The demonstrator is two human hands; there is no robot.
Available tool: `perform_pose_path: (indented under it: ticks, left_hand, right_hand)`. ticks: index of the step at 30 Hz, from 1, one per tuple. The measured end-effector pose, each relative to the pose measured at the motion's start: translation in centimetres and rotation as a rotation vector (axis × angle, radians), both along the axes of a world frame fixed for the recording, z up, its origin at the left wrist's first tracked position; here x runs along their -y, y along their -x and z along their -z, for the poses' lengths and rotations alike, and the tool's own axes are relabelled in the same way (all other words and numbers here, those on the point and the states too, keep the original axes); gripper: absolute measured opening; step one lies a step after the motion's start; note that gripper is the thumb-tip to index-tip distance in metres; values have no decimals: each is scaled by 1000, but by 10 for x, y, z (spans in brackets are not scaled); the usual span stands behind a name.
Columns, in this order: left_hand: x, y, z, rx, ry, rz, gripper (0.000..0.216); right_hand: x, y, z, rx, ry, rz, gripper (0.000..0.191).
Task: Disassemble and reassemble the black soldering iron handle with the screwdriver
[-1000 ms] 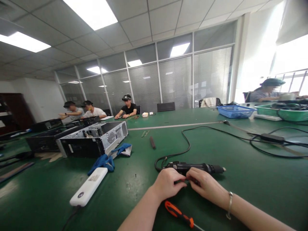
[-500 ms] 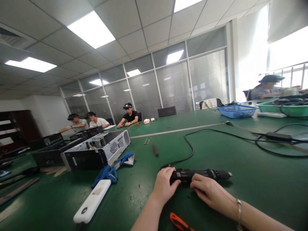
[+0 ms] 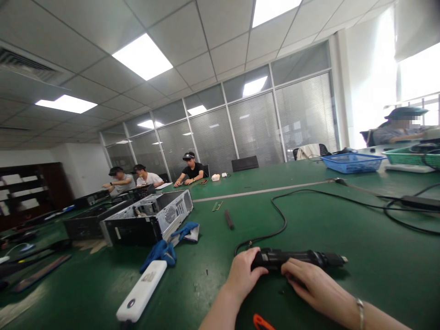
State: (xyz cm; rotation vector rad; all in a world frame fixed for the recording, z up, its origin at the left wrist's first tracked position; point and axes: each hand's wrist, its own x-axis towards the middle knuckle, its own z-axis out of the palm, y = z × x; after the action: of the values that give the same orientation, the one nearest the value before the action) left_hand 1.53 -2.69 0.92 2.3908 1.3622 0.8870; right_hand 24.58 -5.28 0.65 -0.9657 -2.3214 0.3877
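Observation:
A black corded electric screwdriver (image 3: 302, 257) lies on the green table (image 3: 309, 220), its tip pointing right. My left hand (image 3: 244, 274) is curled round its rear end, thumb on top. My right hand (image 3: 314, 285) rests just in front of the tool's middle, fingers bent and touching its near side; what lies under them is hidden. The tool's black cord (image 3: 275, 231) loops away behind it. An orange-handled screwdriver (image 3: 263, 322) peeks in at the bottom edge, between my forearms.
An open computer case (image 3: 147, 222) lies at the left with blue gloves (image 3: 165, 250) and a white power strip (image 3: 140, 291) before it. Cables and a power brick (image 3: 417, 202) cross the right. Blue (image 3: 352, 162) and green (image 3: 410, 158) baskets stand far right. Several people sit at the table.
The view has tilted up and shifted left, so everything sits lower and further right. My left hand has closed further round the tool's rear; my right hand stays against its side.

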Motion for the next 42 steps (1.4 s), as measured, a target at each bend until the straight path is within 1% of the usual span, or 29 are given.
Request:
perform_pose_path:
  ticks: [3, 10, 15, 18, 22, 24, 27, 30, 34, 37, 42]
  left_hand:
    - [3, 0, -2, -21, 4, -2, 55]
    - [8, -1, -4, -29, 7, -18, 54]
    - [3, 0, 0, -37, 14, -18, 56]
    - [0, 0, 2, -24, 11, -15, 56]
    - [-3, -2, 1, 1, 29, -19, 56]
    - [-4, -3, 1, 17, 44, -28, 54]
    - [-4, -5, 0, 47, 52, -25, 52]
    - [-2, -6, -1, 65, 49, -27, 52]
    - [-1, -6, -3, 62, 34, -31, 50]
    - [-1, -6, -2, 56, 15, -27, 50]
    - [-4, -4, 4, 49, 8, -11, 50]
  right_hand:
    - [0, 0, 2, 1, 11, -14, 20]
    - [-4, -1, 6, -40, 28, -46, 23]
    - [-5, -1, 7, -14, -31, -41, 24]
    - [-6, 0, 7, -61, -110, 24, 25]
    - [-15, 1, 6, -168, -218, 197, 21]
    - [-23, 2, 5, -192, -240, 244, 20]
    - [-37, 7, 2, -204, -222, 275, 21]
    - [-44, 21, -5, -211, -181, 252, 21]
    - [-44, 37, -14, -184, -134, 198, 22]
    - [-41, 38, -14, -134, -145, 195, 21]
    - [-40, 31, -9, -102, -192, 219, 20]
